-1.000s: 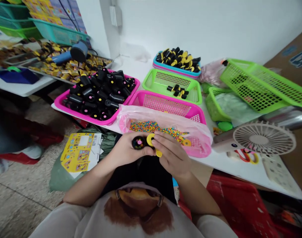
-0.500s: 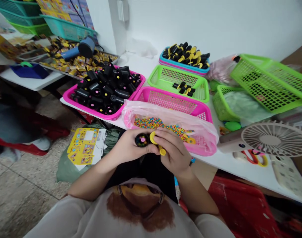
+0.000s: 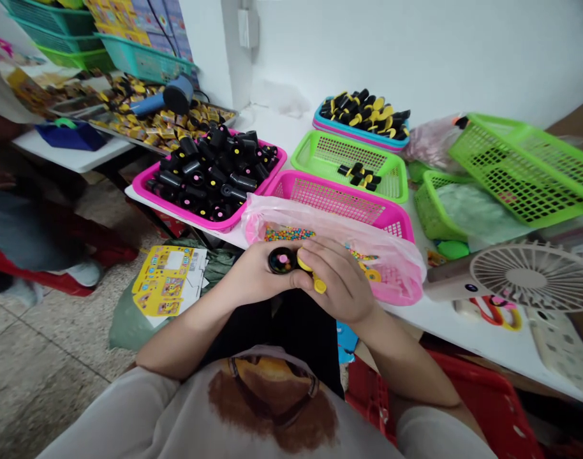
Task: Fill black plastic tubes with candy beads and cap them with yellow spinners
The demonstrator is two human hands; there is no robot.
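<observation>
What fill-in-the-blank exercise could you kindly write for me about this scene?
The left hand holds a black tube whose end shows a ____ dot.
The right hand pinches a ____ cap beside it.
The coloured beads lie in a pink plastic ____.
Missing words: pink; yellow; bag.

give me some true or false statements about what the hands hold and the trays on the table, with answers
1. The left hand holds a black tube. True.
2. The right hand holds blue caps. False: it holds yellow caps.
3. The pink tray at the left is heaped with more black tubes. True.
4. The green basket is full to the rim. False: it holds only a few capped tubes.
</observation>
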